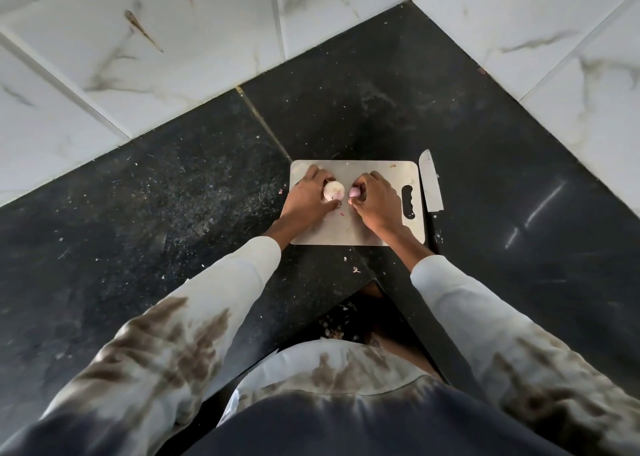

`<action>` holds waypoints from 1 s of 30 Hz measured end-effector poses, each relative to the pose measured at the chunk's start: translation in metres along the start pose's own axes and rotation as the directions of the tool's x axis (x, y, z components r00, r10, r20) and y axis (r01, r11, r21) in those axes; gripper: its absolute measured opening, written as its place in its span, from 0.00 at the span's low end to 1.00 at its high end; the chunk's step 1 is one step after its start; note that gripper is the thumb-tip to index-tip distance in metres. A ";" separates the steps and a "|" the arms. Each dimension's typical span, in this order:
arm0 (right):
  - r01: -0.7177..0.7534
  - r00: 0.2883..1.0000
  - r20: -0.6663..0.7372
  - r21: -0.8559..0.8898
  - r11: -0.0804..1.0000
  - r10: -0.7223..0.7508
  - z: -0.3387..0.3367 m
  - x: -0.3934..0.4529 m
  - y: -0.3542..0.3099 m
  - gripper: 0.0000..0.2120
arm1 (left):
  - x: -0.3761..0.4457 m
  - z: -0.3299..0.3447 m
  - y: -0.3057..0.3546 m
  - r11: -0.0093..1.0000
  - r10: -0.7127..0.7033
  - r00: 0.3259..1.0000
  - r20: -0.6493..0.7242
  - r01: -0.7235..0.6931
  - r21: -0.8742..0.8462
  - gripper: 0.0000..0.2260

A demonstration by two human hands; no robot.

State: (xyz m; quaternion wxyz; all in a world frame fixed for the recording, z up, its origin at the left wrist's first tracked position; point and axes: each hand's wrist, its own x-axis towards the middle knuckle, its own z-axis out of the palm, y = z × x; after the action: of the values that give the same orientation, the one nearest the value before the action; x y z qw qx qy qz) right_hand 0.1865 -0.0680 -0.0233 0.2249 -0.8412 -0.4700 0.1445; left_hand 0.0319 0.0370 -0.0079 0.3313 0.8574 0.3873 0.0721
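A steel cutting board [349,230] with a handle slot lies on the black counter in the corner. Over its far left part my left hand [308,199] grips a pale onion half [333,190], cut face up toward me. To its right my right hand [375,201] pinches a smaller pinkish onion piece [354,192] between thumb and fingers. The two pieces are a small gap apart. A knife [430,183] lies flat on the counter along the board's right edge, blade pointing away, with neither hand on it.
The black stone counter [173,213] is strewn with bits of onion skin. White marble-look tiled walls [173,57] close the corner behind and to the right. Peel scraps lie on the floor [337,320] below the counter's front notch.
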 end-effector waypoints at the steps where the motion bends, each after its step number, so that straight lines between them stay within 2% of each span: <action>1: 0.000 1.000 0.004 0.007 1.000 0.000 0.000 -0.001 0.002 0.11 | 0.001 0.001 0.001 1.000 0.002 1.000 0.003 -0.002 -0.005 0.25; 6: 0.005 1.000 0.029 0.076 0.997 -0.007 -0.008 -0.001 0.011 0.18 | 0.004 0.004 0.002 1.000 0.003 0.999 0.034 -0.003 -0.007 0.31; 8: -0.002 1.000 0.015 0.091 0.996 0.000 -0.015 -0.003 0.017 0.17 | 0.005 0.003 0.002 1.000 -0.002 0.998 0.057 0.001 0.014 0.35; 10: -0.047 0.997 -0.056 0.097 0.994 0.053 -0.022 -0.007 0.025 0.12 | 0.006 0.003 0.002 0.998 0.012 0.998 0.064 -0.016 0.062 0.36; 12: -0.149 0.970 -0.175 0.112 0.983 0.167 -0.032 -0.011 0.033 0.08 | 0.009 0.003 0.005 0.993 0.027 0.999 0.046 -0.033 0.116 0.34; 14: -0.246 0.917 -0.294 0.116 0.962 0.269 -0.043 -0.016 0.039 0.09 | 0.012 0.006 0.017 0.988 0.052 0.998 0.019 -0.054 0.144 0.31; 16: -0.332 0.870 -0.354 0.099 0.938 0.345 -0.054 -0.021 0.048 0.13 | 0.015 0.012 0.032 0.982 0.088 0.996 0.003 -0.088 0.170 0.28; 21: -0.497 0.826 -0.260 0.083 0.864 0.500 -0.066 -0.044 0.081 0.21 | 0.014 0.031 0.066 0.984 0.111 0.994 0.007 -0.111 0.139 0.21; 24: -0.489 0.836 -0.204 0.143 0.861 0.509 -0.063 -0.060 0.091 0.19 | 0.010 0.040 0.080 0.982 0.119 0.993 0.022 -0.121 0.143 0.19; 30: -0.446 0.845 -0.217 0.221 0.868 0.489 -0.066 -0.067 0.092 0.12 | 0.003 0.045 0.082 0.977 0.132 0.991 0.014 -0.133 0.169 0.18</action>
State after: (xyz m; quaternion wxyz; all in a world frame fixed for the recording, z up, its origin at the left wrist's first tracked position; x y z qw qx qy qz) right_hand 0.2485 -0.1838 -0.0116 0.3113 -0.9209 -0.2024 0.1184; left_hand 0.1014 -0.0230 0.0080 0.2522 0.9065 0.3334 0.0595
